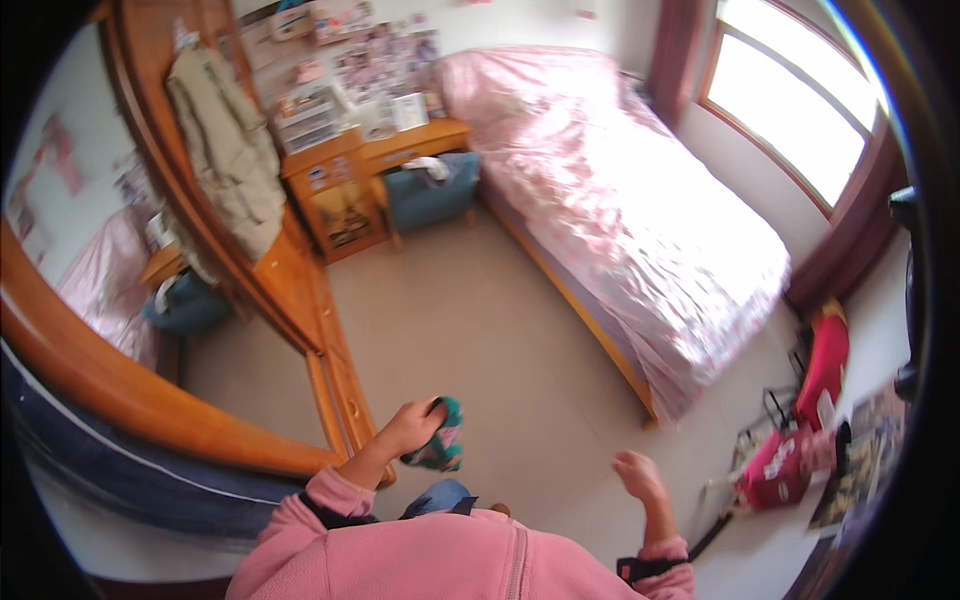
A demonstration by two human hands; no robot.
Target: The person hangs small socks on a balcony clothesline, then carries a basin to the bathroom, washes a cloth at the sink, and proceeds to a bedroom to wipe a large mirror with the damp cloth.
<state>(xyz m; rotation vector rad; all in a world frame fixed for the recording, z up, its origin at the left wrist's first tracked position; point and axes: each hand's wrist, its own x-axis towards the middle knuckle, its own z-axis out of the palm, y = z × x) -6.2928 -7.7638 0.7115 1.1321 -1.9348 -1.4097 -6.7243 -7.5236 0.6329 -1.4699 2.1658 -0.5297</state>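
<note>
My left hand (411,430) grips a green cloth (437,453) with a pink and dark pattern, which hangs from the fingers above the floor. What kind of cloth article it is, I cannot tell. Off to the right, my right hand (640,476) is raised over the floor with its fingers loosely curled together and nothing visible in it. Beside my left arm runs the wooden frame of a wardrobe (225,427) with a mirror (247,375).
Ahead on the right is a bed (600,217) with a pink floral cover. A desk (420,142) and a chair with a blue back (431,195) stand at the far wall. A beige coat (225,142) hangs on the wardrobe. Red bags (780,472) sit at right.
</note>
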